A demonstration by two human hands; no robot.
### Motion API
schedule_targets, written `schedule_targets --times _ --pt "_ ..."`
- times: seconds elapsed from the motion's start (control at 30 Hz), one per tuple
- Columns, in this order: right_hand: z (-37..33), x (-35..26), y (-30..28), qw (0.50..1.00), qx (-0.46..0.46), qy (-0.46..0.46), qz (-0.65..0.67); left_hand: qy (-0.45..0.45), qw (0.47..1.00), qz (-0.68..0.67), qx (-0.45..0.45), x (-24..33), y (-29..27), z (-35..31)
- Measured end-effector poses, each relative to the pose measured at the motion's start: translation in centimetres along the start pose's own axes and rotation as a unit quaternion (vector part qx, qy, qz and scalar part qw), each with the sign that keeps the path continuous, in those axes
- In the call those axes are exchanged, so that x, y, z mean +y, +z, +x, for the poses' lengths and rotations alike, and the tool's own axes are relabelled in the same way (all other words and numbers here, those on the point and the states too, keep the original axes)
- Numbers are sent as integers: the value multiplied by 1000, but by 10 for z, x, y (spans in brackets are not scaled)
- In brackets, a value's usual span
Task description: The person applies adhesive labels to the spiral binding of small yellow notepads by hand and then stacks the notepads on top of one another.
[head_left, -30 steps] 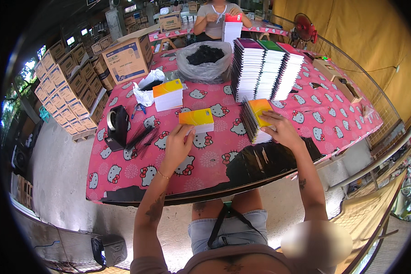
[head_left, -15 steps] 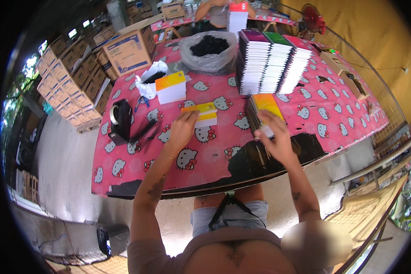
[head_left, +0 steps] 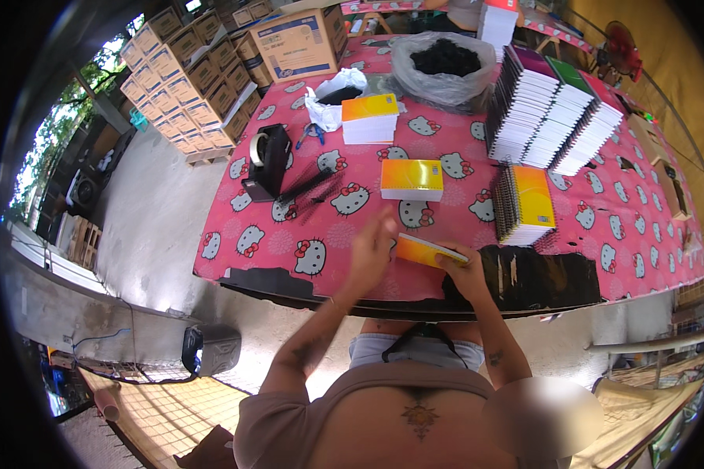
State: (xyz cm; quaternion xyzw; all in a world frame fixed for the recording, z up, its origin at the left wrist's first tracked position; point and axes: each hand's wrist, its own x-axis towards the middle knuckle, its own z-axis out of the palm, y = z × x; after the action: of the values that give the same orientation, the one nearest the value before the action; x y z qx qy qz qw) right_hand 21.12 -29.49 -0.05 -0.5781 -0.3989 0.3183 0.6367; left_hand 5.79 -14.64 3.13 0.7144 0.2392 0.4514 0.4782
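Low over the near edge of the table, my right hand point(head_left: 463, 267) grips the right end of a thin orange-yellow notebook pad point(head_left: 424, 252). My left hand point(head_left: 374, 246) is just past the pad's left end, fingers stretched out and slightly blurred, with nothing visible in it. Beyond them lies a short stack of orange-yellow pads point(head_left: 411, 181), with a taller stack point(head_left: 370, 121) behind it. Right of these stands a pile of spiral-bound yellow notebooks point(head_left: 530, 205), its black coils facing left. Loose black binding coils point(head_left: 309, 186) lie to the left.
A black tape dispenser point(head_left: 266, 168) and blue-handled cutters point(head_left: 313, 134) lie at left. Behind are a white bag point(head_left: 335, 98), a clear bag of black coils point(head_left: 442, 66), and tall notebook stacks point(head_left: 544, 105). Cardboard boxes point(head_left: 188, 82) are piled beyond the table's left side.
My left hand has left the middle stack and come nearer. My right hand has moved off the spiral-bound pile and now holds a pad in front of me. The view has shifted too.
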Motion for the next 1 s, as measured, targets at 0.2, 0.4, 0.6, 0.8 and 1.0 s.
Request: schedule_targets --times 0.2,0.4,0.6,0.8,1.0 --pt "5 -6 1 999 -33 29 -23 152 802 577 -8 -76 -107 94" --pt "8 -8 -6 999 -28 20 -36 174 801 573 11 -82 -89 86" --pt "8 -2 -2 998 -43 43 -5 290 800 522 51 -77 -90 86" --pt "10 -3 4 998 -50 27 -33 164 916 365 2 -22 -71 66" --pt "9 0 2 998 -58 21 -16 66 974 166 -142 30 -57 12"
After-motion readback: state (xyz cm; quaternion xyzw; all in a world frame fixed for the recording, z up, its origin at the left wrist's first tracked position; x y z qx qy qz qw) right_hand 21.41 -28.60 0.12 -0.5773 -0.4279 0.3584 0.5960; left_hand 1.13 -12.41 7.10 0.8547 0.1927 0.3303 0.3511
